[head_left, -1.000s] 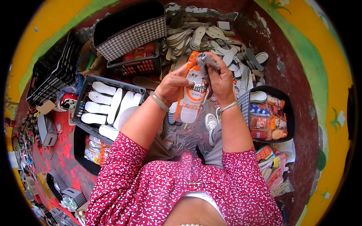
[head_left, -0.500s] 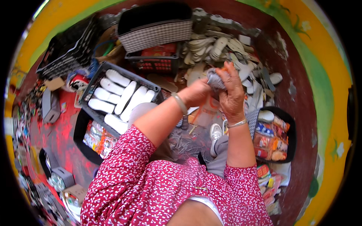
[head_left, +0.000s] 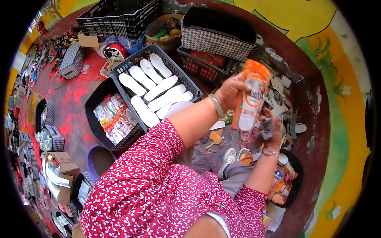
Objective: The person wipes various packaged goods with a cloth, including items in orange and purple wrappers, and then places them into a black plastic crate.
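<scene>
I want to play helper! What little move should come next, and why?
Maybe the left hand could lower the orange-topped packet into the black-lined box, because the hand already grips it and similar orange-and-white packets lie in that box.

View: head, the left 1 of 2 wide fisheye cameras worn side by side on the person's head. Orientation: downward, upright, not mirrored. Near range: the patterned red top (head_left: pixel 151 174) fills the near edge, close to the lens. Middle range: the left hand (head_left: pixel 230 93) and right hand (head_left: pixel 274 137), both right of center. Far range: the floor (head_left: pixel 73 127) at left, the painted wall (head_left: pixel 331 95) at right. Straight edges curve toward the round image rim.
</scene>
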Available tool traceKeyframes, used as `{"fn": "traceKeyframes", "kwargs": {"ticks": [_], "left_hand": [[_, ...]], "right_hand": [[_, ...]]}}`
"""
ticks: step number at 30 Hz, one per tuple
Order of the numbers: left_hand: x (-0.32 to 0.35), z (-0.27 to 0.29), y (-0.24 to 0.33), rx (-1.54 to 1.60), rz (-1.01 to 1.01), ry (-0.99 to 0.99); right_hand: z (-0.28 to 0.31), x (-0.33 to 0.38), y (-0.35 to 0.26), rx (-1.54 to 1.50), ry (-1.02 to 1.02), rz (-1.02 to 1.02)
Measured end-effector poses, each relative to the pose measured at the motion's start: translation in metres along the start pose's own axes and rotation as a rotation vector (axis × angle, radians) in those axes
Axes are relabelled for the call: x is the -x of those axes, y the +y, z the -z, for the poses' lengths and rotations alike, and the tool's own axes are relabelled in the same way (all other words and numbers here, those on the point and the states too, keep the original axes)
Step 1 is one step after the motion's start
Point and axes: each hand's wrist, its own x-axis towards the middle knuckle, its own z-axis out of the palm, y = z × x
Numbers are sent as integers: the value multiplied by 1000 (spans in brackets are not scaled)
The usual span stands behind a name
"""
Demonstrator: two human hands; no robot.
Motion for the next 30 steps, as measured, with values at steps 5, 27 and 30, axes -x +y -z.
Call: {"fn": "traceKeyframes", "kwargs": {"ticks": [5,27,30], "left_hand": [[22,-19,26,44,-79,64],[132,-72,77,-216,-138,88],[145,-76,79,25,-205,62]], "right_hand": [[-54,35,30,33,-185,-11],[-175,101,32,-149,-522,-392],[-174,103,41,-364,-641,-464]]}}
